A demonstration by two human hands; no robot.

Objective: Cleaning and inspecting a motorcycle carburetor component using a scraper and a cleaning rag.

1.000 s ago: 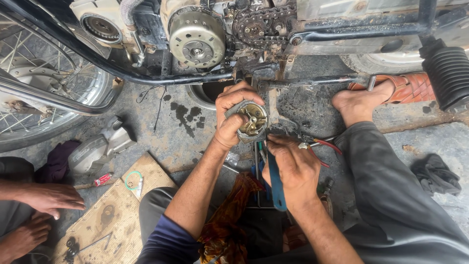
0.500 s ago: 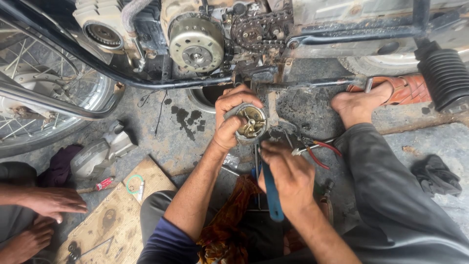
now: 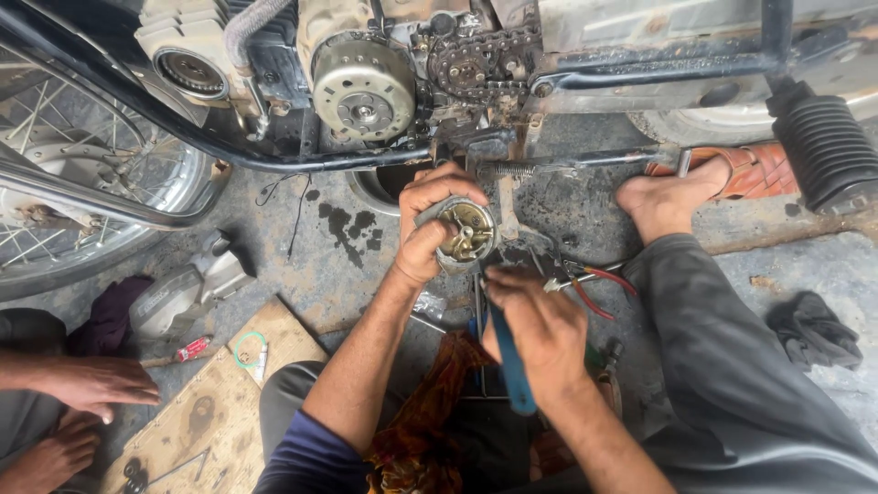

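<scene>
Below the motorcycle engine [image 3: 364, 87], left hand [image 3: 437, 224] keeps gripping a round metal part [image 3: 467, 233]; right hand [image 3: 540, 325], clenching a blue-handled tool [image 3: 510, 361], has edged closer.

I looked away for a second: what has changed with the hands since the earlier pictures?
Little changed. The right hand with the blue-handled tool shifted slightly toward the round metal part. The left hand still grips that part in the same spot. The red-handled pliers and another person's hand at the left stayed put.

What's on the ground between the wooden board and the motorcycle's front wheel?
A grey metal engine cover lies there on the concrete, between the wooden board and the front wheel, in the head view.
</scene>
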